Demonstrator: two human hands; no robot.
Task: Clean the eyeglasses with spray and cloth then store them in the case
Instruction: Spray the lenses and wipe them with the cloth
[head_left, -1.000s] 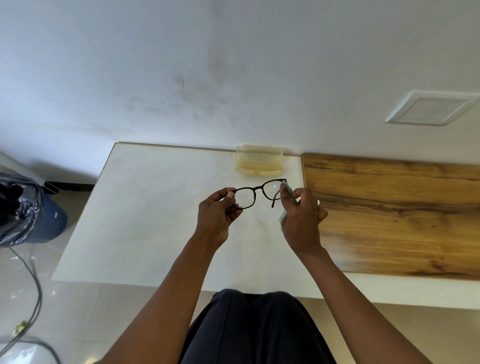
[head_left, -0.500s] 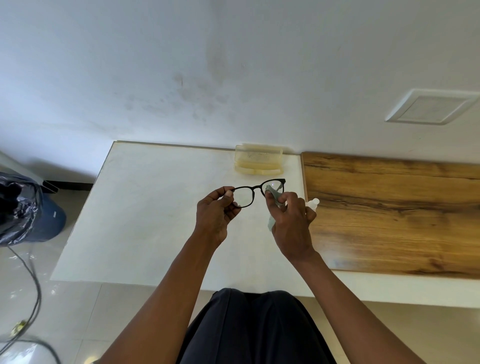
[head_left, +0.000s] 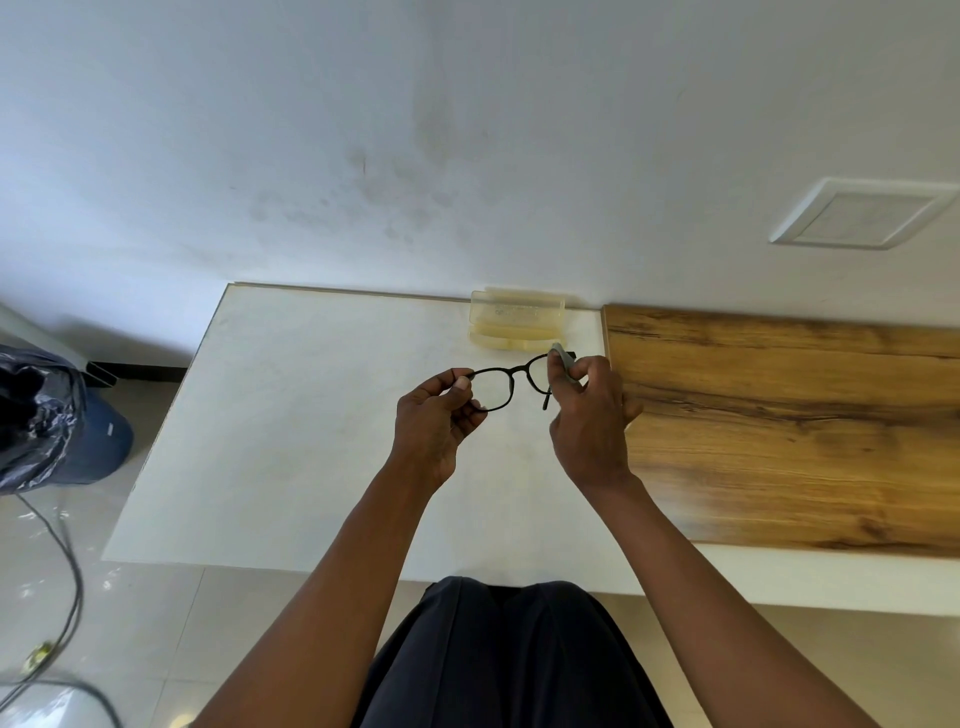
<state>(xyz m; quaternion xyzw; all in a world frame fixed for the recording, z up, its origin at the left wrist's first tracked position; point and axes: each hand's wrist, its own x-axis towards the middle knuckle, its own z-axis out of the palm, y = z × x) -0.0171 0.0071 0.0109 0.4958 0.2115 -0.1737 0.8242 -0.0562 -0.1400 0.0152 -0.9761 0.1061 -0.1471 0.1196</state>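
Black-framed eyeglasses are held in the air above the white table. My left hand pinches the frame's left end. My right hand pinches a small grey cloth against the right lens. A pale yellow translucent case stands open at the back of the table against the wall, just beyond the glasses. The spray bottle is hidden behind my right hand.
A wooden board covers the table's right part, touching my right hand's side. On the floor at the left sit a blue bin with a black plastic bag and a loose cable. My dark-trousered knees are below the table's front edge.
My right hand with the cloth moved from the lens's middle up to its outer right edge, and now hides the white bottle tip seen half a second ago. The left hand stayed still.
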